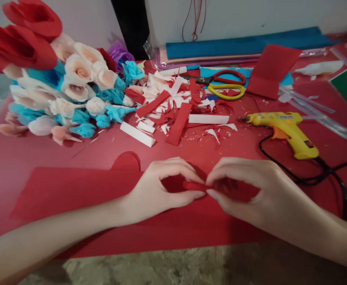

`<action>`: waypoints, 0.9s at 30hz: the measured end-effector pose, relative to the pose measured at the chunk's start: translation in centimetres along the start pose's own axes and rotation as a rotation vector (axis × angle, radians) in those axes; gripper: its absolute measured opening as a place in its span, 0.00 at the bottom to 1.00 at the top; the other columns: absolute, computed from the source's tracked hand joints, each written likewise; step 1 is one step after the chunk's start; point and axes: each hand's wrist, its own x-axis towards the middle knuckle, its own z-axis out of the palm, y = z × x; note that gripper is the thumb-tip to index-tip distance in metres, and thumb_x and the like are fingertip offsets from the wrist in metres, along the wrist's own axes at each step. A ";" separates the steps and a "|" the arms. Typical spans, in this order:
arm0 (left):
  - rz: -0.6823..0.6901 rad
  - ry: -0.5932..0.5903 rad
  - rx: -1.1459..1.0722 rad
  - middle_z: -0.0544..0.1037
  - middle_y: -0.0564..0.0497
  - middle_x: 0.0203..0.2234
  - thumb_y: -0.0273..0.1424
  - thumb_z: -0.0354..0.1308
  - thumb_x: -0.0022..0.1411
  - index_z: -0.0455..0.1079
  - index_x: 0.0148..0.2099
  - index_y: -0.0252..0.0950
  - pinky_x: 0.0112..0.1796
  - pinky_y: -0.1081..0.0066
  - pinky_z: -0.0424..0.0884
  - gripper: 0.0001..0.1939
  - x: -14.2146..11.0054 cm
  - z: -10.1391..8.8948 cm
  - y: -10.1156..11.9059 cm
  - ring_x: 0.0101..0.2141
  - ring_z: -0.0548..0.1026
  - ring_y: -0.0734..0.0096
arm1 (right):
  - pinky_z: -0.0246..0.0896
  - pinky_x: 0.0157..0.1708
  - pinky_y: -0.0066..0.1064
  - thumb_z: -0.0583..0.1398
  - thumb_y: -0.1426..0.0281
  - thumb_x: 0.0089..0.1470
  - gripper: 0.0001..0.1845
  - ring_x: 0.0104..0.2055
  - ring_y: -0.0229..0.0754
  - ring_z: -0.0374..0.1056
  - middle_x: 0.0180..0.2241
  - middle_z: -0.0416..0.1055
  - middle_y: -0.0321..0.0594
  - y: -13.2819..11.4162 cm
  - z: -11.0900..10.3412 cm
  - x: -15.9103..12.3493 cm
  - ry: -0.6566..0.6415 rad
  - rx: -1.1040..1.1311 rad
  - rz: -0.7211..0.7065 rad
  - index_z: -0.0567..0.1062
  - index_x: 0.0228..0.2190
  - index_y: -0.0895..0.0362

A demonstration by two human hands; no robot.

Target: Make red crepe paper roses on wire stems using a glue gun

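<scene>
Over the red worktop [97,155]: one small, narrow, papery red piece [190,185], lying crosswise; left end free inside the left hand's curve, right portion pinched by left hand [154,192] and right hand [266,192].

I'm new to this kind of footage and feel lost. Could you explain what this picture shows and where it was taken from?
There is no robot here: a person's bare left hand and right hand are at work. The one picture comes from a camera worn on the head, looking forward and down. Between their fingertips, the hands hold a small red piece, partly hidden. Below them, a red sheet lies on the red table. Beyond are red and white scraps and scissors. Handmade-looking flowers are heaped on the left; a yellow glue gun lies on the right.
</scene>
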 end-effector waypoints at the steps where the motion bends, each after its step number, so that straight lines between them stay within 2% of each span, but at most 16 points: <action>1: 0.002 -0.001 0.004 0.76 0.50 0.30 0.24 0.62 0.51 0.72 0.33 0.31 0.37 0.77 0.71 0.04 0.0 0.0 0.0 0.32 0.74 0.76 | 0.58 0.25 0.20 0.59 0.80 0.41 0.07 0.25 0.29 0.63 0.24 0.68 0.30 0.0 0.0 0.0 0.002 -0.001 0.000 0.72 0.24 0.58; 20: 0.034 0.024 0.053 0.76 0.49 0.28 0.23 0.61 0.51 0.71 0.32 0.29 0.36 0.76 0.70 0.03 0.0 -0.1 0.0 0.31 0.73 0.76 | 0.58 0.27 0.21 0.58 0.80 0.43 0.07 0.26 0.30 0.64 0.26 0.68 0.32 0.1 0.0 0.0 0.032 -0.023 -0.024 0.73 0.26 0.58; 27: 0.046 0.010 0.052 0.76 0.49 0.28 0.22 0.60 0.52 0.71 0.32 0.30 0.35 0.75 0.71 0.03 0.0 -0.1 -0.2 0.31 0.73 0.75 | 0.55 0.24 0.21 0.57 0.79 0.45 0.06 0.23 0.28 0.60 0.23 0.66 0.31 0.0 0.1 0.2 0.008 0.000 0.003 0.72 0.25 0.58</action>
